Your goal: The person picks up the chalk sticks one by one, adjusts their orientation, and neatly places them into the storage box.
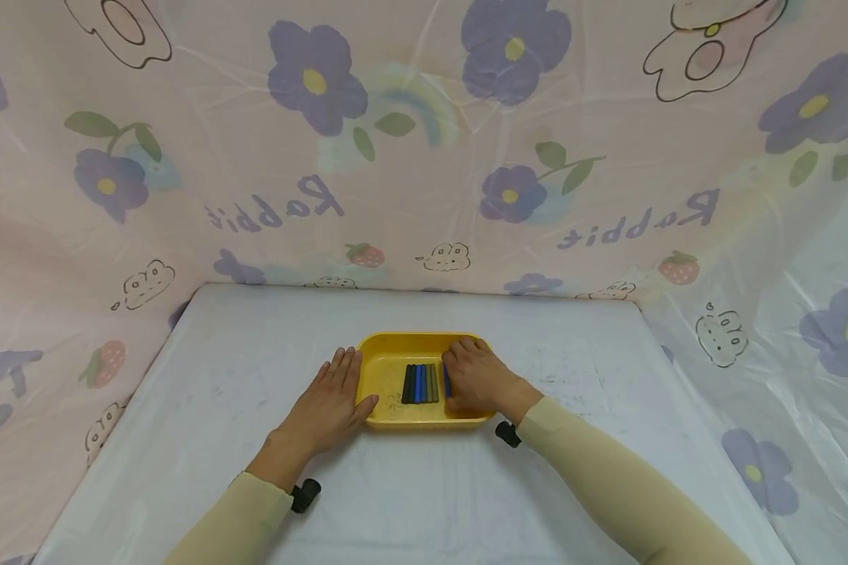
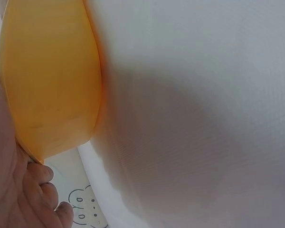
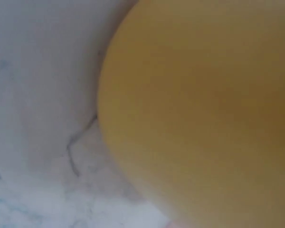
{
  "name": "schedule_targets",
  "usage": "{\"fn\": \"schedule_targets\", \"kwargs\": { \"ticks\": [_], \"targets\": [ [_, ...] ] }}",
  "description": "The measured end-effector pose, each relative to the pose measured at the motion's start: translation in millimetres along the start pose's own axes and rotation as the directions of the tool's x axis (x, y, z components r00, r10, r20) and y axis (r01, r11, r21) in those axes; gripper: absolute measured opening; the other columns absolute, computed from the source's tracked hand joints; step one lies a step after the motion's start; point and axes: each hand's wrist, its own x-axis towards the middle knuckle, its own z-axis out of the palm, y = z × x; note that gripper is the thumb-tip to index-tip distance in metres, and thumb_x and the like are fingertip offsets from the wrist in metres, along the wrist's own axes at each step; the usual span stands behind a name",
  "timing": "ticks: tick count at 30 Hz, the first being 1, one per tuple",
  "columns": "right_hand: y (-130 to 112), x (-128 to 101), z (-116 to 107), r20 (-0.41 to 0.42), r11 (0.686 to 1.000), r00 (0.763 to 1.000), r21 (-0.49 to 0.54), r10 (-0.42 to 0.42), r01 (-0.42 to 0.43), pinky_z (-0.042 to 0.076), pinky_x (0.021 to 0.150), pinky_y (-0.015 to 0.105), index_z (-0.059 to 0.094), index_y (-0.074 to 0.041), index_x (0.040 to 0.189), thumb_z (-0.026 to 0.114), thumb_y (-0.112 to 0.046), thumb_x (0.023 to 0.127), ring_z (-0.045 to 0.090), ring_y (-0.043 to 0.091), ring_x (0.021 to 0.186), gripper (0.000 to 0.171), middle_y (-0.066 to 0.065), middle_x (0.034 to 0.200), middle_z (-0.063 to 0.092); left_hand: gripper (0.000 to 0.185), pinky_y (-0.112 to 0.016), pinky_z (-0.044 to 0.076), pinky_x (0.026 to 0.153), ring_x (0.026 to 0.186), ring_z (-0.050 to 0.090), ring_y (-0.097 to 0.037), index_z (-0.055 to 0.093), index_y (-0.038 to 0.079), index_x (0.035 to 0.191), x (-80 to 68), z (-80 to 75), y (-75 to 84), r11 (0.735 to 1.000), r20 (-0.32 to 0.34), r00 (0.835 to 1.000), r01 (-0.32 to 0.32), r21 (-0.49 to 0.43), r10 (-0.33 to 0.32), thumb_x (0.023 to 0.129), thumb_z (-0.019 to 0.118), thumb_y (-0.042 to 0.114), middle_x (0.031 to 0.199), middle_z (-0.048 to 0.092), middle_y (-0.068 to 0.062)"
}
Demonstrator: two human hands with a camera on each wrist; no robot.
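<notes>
A yellow tray [image 1: 424, 424] lies on the white-covered table. Inside it, a row of crayon-like sticks [image 1: 420, 384], dark, blue and olive, lies side by side. My left hand [image 1: 328, 404] rests along the tray's left rim, fingers straight and thumb over the near corner; in the left wrist view the left hand [image 2: 19, 190] lies against the yellow tray wall [image 2: 52, 80]. Reaching into the tray's right end, my right hand [image 1: 475, 378] has curled fingers around a blue crayon [image 1: 447, 382], partly hidden under it. The tray's outer wall [image 3: 194, 114] fills most of the right wrist view.
Dark scribbles and smudges mark the white table cover [image 1: 565, 377] to the right of the tray. A patterned cloth [image 1: 424, 157] with flowers and rabbits hangs behind and along both sides. Each wrist carries a small black device [image 1: 306, 496].
</notes>
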Motion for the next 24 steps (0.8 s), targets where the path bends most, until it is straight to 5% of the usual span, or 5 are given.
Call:
{"fn": "schedule_targets", "kwargs": {
  "ticks": [24],
  "targets": [
    [-4.6, 6.0, 0.3, 0.023, 0.999, 0.999, 0.019, -0.029, 0.028, 0.044, 0.103, 0.046, 0.062, -0.007, 0.14, 0.072, -0.06, 0.09, 0.051, 0.027, 0.118, 0.074, 0.009, 0.13, 0.062, 0.087, -0.057, 0.021, 0.131, 0.162, 0.017, -0.041, 0.017, -0.009, 0.165, 0.6, 1.5, -1.5, 1.0, -0.001, 1.0, -0.006, -0.007, 0.006, 0.11, 0.049, 0.05, 0.173, 0.02, -0.026]
  ]
}}
